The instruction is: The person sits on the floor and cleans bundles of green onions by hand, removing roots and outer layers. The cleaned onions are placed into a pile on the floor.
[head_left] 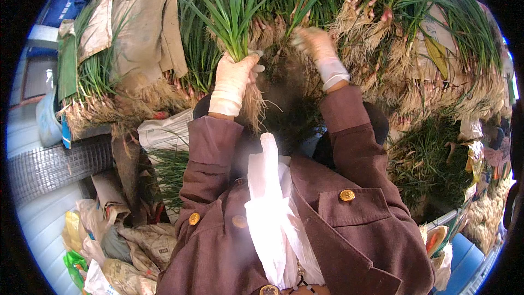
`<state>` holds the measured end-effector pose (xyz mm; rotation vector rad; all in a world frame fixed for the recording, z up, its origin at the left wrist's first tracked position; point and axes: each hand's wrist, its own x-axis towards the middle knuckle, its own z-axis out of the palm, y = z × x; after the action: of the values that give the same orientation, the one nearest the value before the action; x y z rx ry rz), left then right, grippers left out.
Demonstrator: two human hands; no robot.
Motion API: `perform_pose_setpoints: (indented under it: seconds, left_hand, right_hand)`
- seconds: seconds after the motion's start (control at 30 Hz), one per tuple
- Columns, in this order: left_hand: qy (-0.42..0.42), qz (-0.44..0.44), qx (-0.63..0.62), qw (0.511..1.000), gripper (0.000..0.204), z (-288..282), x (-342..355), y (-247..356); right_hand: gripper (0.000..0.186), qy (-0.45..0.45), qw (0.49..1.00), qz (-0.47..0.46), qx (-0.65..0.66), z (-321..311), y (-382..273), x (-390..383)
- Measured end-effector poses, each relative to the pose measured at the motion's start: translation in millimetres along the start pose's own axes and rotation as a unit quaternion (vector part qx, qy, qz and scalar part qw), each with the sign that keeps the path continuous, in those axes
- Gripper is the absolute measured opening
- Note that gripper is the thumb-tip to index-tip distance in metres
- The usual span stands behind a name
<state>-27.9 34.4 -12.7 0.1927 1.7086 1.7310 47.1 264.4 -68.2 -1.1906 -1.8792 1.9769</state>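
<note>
My left hand, in a pale glove, is wrapped round a bunch of green garlic. Long leaves fan out above the fist, and stringy roots hang below it. To its right, my right hand, gloved too, has its fingers curled in. Motion blurs the fingertips, and I cannot make out what they hold. A thin pinkish stalk stands right beside them. In front of both hands lies a large heap of more green garlic, roots toward me.
Brown sacking covers part of the heap at left. A wire mesh roll lies below it. Crumpled bags are piled at lower left. Loose greens lie at right, above a blue container.
</note>
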Motion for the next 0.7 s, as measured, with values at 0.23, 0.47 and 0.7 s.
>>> perform_pose_setpoints:
  seconds: [0.23, 0.47, 0.7]
  left_hand:
    - [0.001, -0.002, 0.000, 1.000, 0.017, 8, -10, 2]
    - [-0.076, -0.005, 0.080, 0.994, 0.019, 17, -5, 1]
    - [-0.124, -0.025, 0.070, 0.990, 0.019, 36, -12, 0]
  right_hand:
    - [0.046, 0.043, 0.997, -0.033, -0.053, 36, 74, 51]
    - [0.034, -0.255, 0.949, -0.048, 0.178, -15, 7, -45]
    - [0.032, -0.152, 0.987, -0.049, 0.028, -6, -7, -107]
